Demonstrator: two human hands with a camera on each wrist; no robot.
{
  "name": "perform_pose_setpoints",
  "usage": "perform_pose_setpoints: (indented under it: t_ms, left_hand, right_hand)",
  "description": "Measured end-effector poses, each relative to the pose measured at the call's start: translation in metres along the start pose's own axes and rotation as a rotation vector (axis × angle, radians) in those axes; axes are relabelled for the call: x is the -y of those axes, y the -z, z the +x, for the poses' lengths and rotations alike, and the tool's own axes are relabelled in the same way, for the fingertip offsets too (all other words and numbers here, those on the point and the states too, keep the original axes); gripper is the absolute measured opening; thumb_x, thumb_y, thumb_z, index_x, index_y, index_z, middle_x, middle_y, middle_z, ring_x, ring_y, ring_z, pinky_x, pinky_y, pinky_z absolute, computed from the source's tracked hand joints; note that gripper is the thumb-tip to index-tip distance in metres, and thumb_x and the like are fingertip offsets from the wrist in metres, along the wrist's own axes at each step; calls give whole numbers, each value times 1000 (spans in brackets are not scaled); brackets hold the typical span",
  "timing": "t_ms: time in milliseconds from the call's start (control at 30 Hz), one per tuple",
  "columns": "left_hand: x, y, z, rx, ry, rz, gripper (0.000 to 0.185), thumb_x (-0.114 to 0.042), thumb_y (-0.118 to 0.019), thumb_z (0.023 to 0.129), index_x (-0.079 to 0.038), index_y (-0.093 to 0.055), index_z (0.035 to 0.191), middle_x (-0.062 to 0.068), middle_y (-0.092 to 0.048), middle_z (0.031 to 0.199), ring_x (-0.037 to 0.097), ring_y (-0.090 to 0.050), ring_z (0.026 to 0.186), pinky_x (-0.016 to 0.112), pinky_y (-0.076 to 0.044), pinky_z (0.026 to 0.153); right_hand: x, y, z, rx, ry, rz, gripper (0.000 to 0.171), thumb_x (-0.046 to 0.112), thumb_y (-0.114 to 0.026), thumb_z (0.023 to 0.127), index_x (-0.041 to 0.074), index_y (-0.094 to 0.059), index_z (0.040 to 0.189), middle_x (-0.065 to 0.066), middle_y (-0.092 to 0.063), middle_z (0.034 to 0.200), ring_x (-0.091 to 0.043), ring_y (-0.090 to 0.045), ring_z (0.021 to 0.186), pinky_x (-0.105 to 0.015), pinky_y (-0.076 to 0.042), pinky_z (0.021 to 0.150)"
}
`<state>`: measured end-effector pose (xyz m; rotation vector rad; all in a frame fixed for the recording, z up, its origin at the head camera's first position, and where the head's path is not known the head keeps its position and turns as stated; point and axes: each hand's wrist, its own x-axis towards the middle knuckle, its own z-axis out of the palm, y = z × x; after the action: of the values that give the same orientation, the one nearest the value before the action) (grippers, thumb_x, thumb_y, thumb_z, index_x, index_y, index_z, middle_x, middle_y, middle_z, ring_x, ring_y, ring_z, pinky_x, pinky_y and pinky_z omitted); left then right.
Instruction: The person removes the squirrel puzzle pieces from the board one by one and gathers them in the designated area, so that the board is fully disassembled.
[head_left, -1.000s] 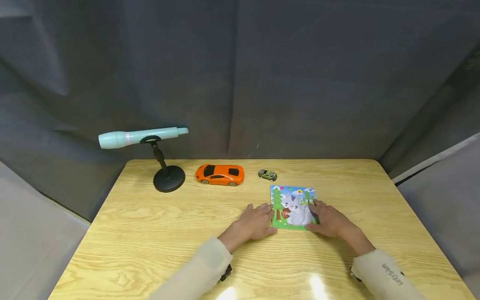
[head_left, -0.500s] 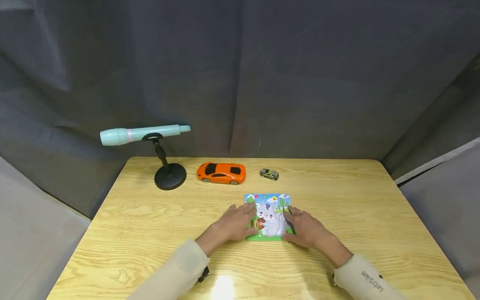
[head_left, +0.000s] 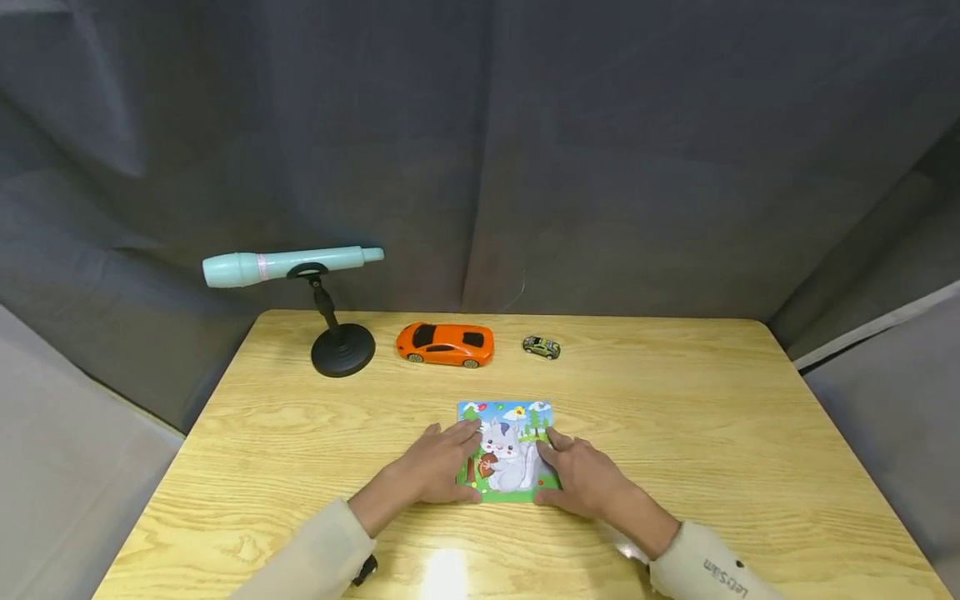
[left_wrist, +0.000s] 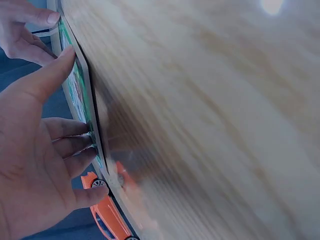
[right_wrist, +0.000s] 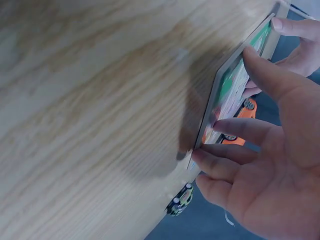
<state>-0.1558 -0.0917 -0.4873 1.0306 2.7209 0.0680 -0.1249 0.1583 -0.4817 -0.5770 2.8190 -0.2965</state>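
A thin, square picture board (head_left: 510,475) printed with a grey squirrel, an acorn and trees lies flat on the wooden table. My left hand (head_left: 438,462) rests along its left side, thumb at the near edge and fingertips on the printed face. On the opposite side, my right hand (head_left: 588,475) touches the right edge and near corner, its fingers also fairly straight. Both wrist views show the fingertips and thumbs against the rim of the board (right_wrist: 227,87), palms off the table. Parts of the board's left and right sides are hidden under the fingers.
Behind the board sit an orange toy car (head_left: 446,345) and a small green toy car (head_left: 542,347). At the back left a light-blue microphone (head_left: 300,264) lies in a black stand (head_left: 342,350). A dark curtain (head_left: 600,167) hangs behind the table (head_left: 712,400).
Both hands have slid the picture board left and towards the person, keeping contact on both sides. The cars and microphone stand stay in their places; the view shifts slightly.
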Motion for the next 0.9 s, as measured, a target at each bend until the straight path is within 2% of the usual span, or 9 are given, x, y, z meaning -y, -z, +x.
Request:
perform_pose_setpoints:
  t_ms: [267, 467, 600, 700, 833, 900]
  left_hand:
    - [11, -1, -26, 5, -18, -6, 89, -60, -65, 78, -7, -39, 145, 9, -28, 156, 24, -29, 144, 56, -31, 110]
    - [13, 0, -37, 18, -29, -6, 88, -60, -65, 79, -6, -40, 144, 10, -29, 156, 25, -30, 143, 56, -32, 109]
    - [13, 3, -37, 11, -41, 15, 87, -60, -65, 79, -6, -41, 143, 11, -31, 154, 27, -32, 142, 55, -34, 108]
    - [12, 6, -34, -26, -47, 21, 85, -59, -66, 78, -6, -44, 141, 12, -37, 151, 28, -37, 139, 52, -36, 107]
    - [8, 8, -25, -72, -63, -22, 80, -57, -65, 81, -7, -45, 141, 13, -40, 149, 29, -38, 138, 50, -37, 108]
    - [5, 7, -19, -73, -77, -42, 80, -57, -64, 82, -9, -43, 142, 14, -37, 151, 31, -36, 139, 51, -35, 108]
  right_hand:
    - [13, -4, -5, 16, 95, -8, 76, 50, -70, 78, 6, -51, 136, -20, -40, 148, -46, -48, 124, -52, -43, 101]
    - [19, -7, -9, -7, 151, -19, 76, 50, -70, 77, 5, -52, 135, -21, -42, 146, -46, -51, 121, -52, -44, 100]
    - [22, -7, -10, -31, 156, -39, 75, 51, -70, 77, 4, -53, 134, -21, -43, 145, -45, -52, 119, -51, -46, 96]
    - [22, -6, -10, -40, 162, -56, 75, 52, -70, 77, 5, -54, 133, -22, -44, 144, -43, -53, 118, -50, -47, 96]
    - [21, -3, -7, -61, 180, -59, 76, 52, -71, 75, 4, -56, 131, -22, -49, 139, -40, -56, 118, -46, -49, 95]
    - [20, 0, -4, -100, 197, -56, 73, 50, -73, 74, 2, -59, 128, -22, -55, 133, -38, -59, 115, -45, -50, 93]
